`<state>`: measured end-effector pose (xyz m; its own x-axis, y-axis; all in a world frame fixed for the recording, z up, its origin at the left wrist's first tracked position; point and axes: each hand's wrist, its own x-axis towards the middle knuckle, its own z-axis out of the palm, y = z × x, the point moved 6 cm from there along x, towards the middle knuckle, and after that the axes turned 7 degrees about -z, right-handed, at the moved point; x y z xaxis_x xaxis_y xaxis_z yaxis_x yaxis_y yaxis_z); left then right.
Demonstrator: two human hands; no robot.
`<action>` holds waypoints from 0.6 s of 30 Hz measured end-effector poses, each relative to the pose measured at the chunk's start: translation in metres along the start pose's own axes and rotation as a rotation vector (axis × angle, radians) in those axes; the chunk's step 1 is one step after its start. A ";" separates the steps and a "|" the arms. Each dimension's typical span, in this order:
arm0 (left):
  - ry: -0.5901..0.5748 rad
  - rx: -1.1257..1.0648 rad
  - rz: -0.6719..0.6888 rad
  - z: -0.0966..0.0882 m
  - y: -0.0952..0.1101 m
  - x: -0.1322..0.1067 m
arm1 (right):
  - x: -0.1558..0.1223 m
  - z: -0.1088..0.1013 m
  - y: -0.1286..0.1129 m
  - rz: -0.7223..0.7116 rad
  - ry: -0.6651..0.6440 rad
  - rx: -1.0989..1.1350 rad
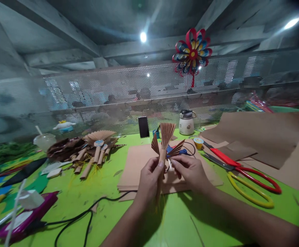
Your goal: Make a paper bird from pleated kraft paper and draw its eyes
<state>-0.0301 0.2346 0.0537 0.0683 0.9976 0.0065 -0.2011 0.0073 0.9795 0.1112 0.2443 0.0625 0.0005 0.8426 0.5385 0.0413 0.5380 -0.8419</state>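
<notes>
Surface: green worktable (87, 195)
Your left hand (148, 181): pinches pleated paper fan (166, 135) stem
Your right hand (190, 171): pinches side pleat (176, 149)
Risk: tugging may tear it

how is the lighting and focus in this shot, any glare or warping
Head view: the ceiling lamps flare into streaks, and the room stays dim and bluish; the wide lens bows the beams and the mesh screen; the left hand and right hand on the paper fan look fairly sharp at centre; the corners smear, notably the purple tool at lower left.
</notes>
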 end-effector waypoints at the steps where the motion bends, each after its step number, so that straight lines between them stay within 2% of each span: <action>1: 0.000 0.011 0.003 0.001 0.001 -0.001 | -0.001 0.000 -0.003 -0.043 0.003 -0.043; 3: 0.001 0.016 0.000 0.001 0.001 -0.002 | -0.003 -0.002 -0.014 -0.178 0.016 -0.139; 7: -0.012 -0.016 -0.036 0.001 -0.002 -0.002 | -0.007 -0.008 -0.056 -0.641 0.034 -0.449; 8: -0.019 -0.017 -0.041 0.001 -0.002 -0.002 | -0.007 -0.009 -0.064 -0.709 0.024 -0.565; 12: -0.049 0.016 -0.040 0.004 -0.003 -0.003 | 0.002 -0.011 -0.069 -0.744 -0.068 -0.941; 15: -0.051 0.021 -0.051 0.005 -0.002 -0.004 | 0.005 -0.009 -0.061 -0.762 -0.152 -1.012; 18: -0.038 0.034 -0.062 0.007 -0.001 -0.005 | 0.004 -0.008 -0.056 -0.798 -0.201 -0.978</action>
<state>-0.0235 0.2292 0.0540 0.1165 0.9921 -0.0477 -0.1617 0.0663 0.9846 0.1167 0.2178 0.1121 -0.5108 0.3296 0.7940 0.6751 0.7256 0.1332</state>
